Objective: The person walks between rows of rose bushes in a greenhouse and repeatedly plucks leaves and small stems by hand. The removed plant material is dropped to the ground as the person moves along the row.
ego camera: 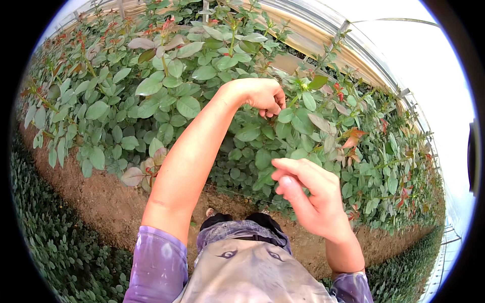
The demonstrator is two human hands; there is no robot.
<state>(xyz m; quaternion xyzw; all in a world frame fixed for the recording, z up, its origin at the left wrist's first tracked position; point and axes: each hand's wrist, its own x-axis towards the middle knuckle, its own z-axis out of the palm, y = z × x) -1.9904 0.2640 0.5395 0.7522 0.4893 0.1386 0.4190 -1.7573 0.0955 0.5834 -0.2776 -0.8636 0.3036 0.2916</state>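
Observation:
My left hand (267,99) reaches far into a bed of rose bushes (248,132), its fingers curled down among the leaves. Its fingertips are partly hidden, so whether they pinch a shoot or leaf is unclear. Just right of it rises a green stem topped by a pale green rose bud (304,86), with broad rose leaves (302,120) below. Nearer my body, my right hand (312,195) hovers in front of the foliage, fingers bent and thumb apart from the palm. Nothing shows in it.
A bare soil path (110,200) runs under my feet. More low green plants (68,242) line its near side. A thin wire (238,194) crosses at the bed's front. Behind the roses are the greenhouse's rolled tan sheeting (303,32) and a metal post (205,11).

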